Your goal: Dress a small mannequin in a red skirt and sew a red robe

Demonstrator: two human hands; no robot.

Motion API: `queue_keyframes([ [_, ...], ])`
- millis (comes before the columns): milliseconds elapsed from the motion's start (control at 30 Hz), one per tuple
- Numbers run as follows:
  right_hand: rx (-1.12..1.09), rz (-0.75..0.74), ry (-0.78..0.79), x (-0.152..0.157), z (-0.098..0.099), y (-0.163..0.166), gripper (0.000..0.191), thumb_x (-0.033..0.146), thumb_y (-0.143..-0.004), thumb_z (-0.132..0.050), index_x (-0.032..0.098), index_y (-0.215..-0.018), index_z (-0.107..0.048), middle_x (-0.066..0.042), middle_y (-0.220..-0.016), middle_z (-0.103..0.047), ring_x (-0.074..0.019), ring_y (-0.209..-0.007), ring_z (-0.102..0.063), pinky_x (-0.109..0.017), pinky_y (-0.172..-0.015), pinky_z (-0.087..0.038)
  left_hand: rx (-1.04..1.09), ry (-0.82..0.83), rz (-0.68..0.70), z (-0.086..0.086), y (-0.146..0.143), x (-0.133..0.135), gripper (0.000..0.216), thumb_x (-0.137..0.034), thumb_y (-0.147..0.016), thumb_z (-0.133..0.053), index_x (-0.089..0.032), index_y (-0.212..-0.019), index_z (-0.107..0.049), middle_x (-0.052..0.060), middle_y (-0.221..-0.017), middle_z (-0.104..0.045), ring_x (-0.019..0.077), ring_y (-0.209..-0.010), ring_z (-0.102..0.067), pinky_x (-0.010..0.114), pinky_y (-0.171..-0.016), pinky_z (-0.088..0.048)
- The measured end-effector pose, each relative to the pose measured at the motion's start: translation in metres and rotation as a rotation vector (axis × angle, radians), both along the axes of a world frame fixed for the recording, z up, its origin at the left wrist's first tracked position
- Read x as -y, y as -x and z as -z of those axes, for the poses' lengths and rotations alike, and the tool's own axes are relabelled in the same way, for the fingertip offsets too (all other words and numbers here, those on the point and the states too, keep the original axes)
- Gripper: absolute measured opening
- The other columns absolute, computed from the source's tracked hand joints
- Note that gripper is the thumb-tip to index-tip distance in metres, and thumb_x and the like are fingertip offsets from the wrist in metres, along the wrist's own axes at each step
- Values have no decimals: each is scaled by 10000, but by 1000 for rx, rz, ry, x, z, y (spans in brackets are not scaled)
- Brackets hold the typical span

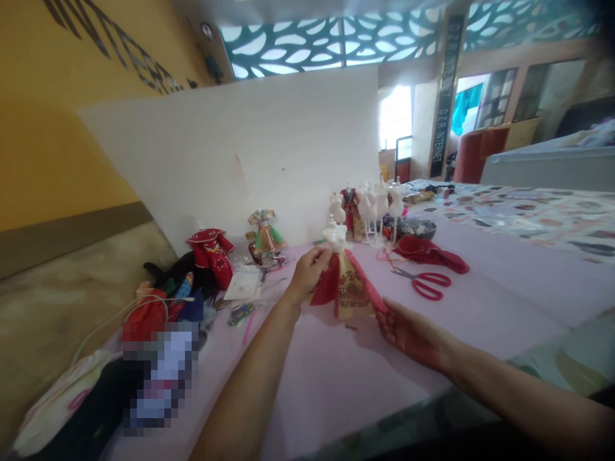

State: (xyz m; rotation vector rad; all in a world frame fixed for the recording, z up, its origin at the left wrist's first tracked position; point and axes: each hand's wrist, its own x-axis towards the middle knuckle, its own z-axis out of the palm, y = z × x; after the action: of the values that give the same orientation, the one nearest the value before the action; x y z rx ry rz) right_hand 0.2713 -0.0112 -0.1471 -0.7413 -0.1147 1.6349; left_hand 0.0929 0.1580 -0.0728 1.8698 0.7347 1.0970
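In the middle of the table stands a small white mannequin (335, 235) wearing a red and gold doll skirt (354, 291). My left hand (310, 272) is at the skirt's waist on the left side, its fingers pinched against the cloth there. On the right, my right hand (406, 330) grips the lower edge of the skirt's red panel between thumb and fingers and draws it outward. Red-handled scissors (427, 282) lie right of the skirt, with a piece of red cloth (432, 251) just behind them.
Several bare white mannequins (379, 202) stand behind, beside a dressed one (353, 211). Further left are a green and gold doll dress (267, 232) and a red doll outfit (211, 253). Cloth pieces (148, 314) crowd the left edge. A white board (240, 147) rises at the back.
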Motion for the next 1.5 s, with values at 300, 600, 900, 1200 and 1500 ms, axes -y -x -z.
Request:
queue_keyframes([
  [300, 170, -86, -69, 6, -7, -3, 209, 187, -881, -700, 165, -1089, -706, -37, -1084, -749, -132, -882, -685, -239, -776, -561, 84, 352, 143, 11, 3, -9, 335, -472, -724, -734, -160, -708, -612, -39, -614, -547, 94, -552, -460, 229, -539, -335],
  [600, 183, -126, -198, 3, -5, 1, 237, 232, -910, -647, 179, -1130, -716, -71, -1207, -727, -193, -1086, -660, -316, -992, -498, 54, 529, 303, 11, 14, -16, 408, -367, -654, -856, -144, -948, -683, 25, -821, -677, 124, -680, -620, 268, -688, -458],
  [900, 270, -177, -417, -10, -9, 9, 335, 323, -896, -661, 204, -1208, -693, -88, -1359, -648, -276, -1249, -578, -438, -1064, -439, 25, 568, 426, 13, 16, -13, 394, -329, -700, -852, -165, -1031, -714, 58, -992, -709, 152, -825, -661, 291, -812, -488],
  [1200, 288, -160, -511, -22, -22, 18, 287, 324, -922, -630, 210, -1177, -692, -105, -1293, -668, -295, -1203, -587, -458, -1015, -450, -53, 454, 541, 10, 14, -10, 389, -288, -672, -853, -135, -1004, -717, 87, -1012, -698, 193, -881, -650, 342, -846, -505],
  [1500, 293, -171, -527, -21, -21, 21, 363, 318, -925, -628, 219, -1273, -659, -101, -1296, -668, -299, -1191, -596, -463, -1000, -464, -65, 371, 417, 10, 9, -7, 238, -232, -654, -798, -123, -832, -683, 27, -825, -683, 148, -763, -623, 292, -776, -483],
])
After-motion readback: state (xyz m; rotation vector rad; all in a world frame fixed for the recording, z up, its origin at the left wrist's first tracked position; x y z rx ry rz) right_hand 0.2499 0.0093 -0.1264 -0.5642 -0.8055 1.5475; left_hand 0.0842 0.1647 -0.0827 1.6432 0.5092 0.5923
